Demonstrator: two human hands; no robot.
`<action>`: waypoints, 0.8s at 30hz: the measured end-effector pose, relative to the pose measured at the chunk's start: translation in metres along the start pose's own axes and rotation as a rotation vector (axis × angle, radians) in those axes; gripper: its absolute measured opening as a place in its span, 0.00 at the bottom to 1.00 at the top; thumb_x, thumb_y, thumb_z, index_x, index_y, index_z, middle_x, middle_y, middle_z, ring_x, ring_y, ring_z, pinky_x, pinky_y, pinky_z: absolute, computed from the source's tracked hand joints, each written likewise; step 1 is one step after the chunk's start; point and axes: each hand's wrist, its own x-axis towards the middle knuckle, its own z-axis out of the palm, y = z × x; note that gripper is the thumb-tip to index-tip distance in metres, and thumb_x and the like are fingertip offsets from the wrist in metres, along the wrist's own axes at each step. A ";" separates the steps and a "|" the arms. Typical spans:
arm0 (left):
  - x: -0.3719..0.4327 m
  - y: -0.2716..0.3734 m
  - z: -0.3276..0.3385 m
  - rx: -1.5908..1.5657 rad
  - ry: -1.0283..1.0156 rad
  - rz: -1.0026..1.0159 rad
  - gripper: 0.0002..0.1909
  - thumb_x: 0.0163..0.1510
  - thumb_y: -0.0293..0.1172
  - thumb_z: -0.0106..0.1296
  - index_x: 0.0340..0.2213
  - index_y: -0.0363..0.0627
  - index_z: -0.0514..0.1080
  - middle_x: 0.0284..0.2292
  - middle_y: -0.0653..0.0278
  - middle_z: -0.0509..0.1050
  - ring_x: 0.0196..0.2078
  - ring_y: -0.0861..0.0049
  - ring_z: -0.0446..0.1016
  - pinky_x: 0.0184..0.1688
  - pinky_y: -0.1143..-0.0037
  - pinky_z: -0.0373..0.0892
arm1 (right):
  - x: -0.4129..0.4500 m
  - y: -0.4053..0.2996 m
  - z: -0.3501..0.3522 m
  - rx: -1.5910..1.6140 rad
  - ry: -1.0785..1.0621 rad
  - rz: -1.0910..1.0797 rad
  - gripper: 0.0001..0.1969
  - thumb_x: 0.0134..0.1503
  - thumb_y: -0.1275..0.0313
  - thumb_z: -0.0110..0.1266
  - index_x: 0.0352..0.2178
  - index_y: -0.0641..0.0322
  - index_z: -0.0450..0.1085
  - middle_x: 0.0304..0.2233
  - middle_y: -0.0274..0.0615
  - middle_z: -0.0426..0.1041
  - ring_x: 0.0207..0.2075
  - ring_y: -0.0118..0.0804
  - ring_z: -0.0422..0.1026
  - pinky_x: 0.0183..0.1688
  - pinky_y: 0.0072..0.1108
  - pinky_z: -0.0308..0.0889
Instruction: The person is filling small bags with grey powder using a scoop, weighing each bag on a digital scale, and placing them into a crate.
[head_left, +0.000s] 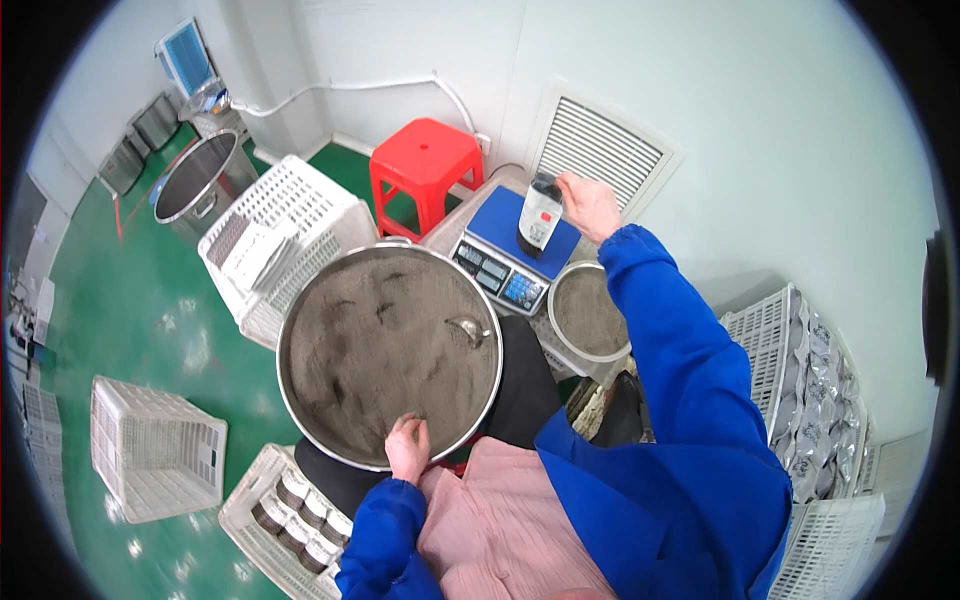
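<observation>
My right hand grips the top of a small pouch with a white label and dark see-through ends. The pouch stands slightly tilted over the blue platform of a digital scale; whether it rests there I cannot tell. My left hand is at the near rim of a large round metal basin, its fingers curled over the grey-brown powder inside. What those fingers hold, if anything, is hidden. A metal scoop lies partly sunk in the powder at the basin's right. The basin sits over my lap.
Beside the scale stands a smaller bowl of powder. Around me are a red plastic stool, a white crate with flat pouches on top, a crate of filled packs, another crate and stacked silvery bags. A steel pot stands further left.
</observation>
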 end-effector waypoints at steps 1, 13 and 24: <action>0.004 0.007 -0.004 0.007 -0.035 -0.003 0.11 0.54 0.31 0.58 0.24 0.35 0.79 0.39 0.51 0.80 0.35 0.53 0.80 0.38 0.64 0.75 | -0.008 -0.008 -0.006 -0.096 0.042 -0.181 0.09 0.62 0.69 0.50 0.37 0.63 0.73 0.27 0.47 0.77 0.29 0.50 0.77 0.33 0.34 0.71; 0.004 0.015 -0.015 0.046 -0.156 -0.141 0.27 0.50 0.29 0.59 0.53 0.40 0.71 0.65 0.48 0.56 0.45 0.50 0.78 0.45 0.61 0.76 | -0.314 0.046 0.002 -0.251 -0.404 0.127 0.11 0.59 0.72 0.53 0.44 0.59 0.74 0.31 0.52 0.75 0.34 0.54 0.75 0.37 0.40 0.70; -0.001 -0.022 0.006 -0.033 -0.330 -0.018 0.23 0.52 0.28 0.58 0.51 0.37 0.72 0.63 0.47 0.60 0.51 0.49 0.74 0.53 0.62 0.72 | -0.226 0.049 0.019 -0.030 -0.418 0.349 0.20 0.56 0.63 0.58 0.47 0.63 0.72 0.47 0.53 0.73 0.49 0.55 0.72 0.51 0.38 0.68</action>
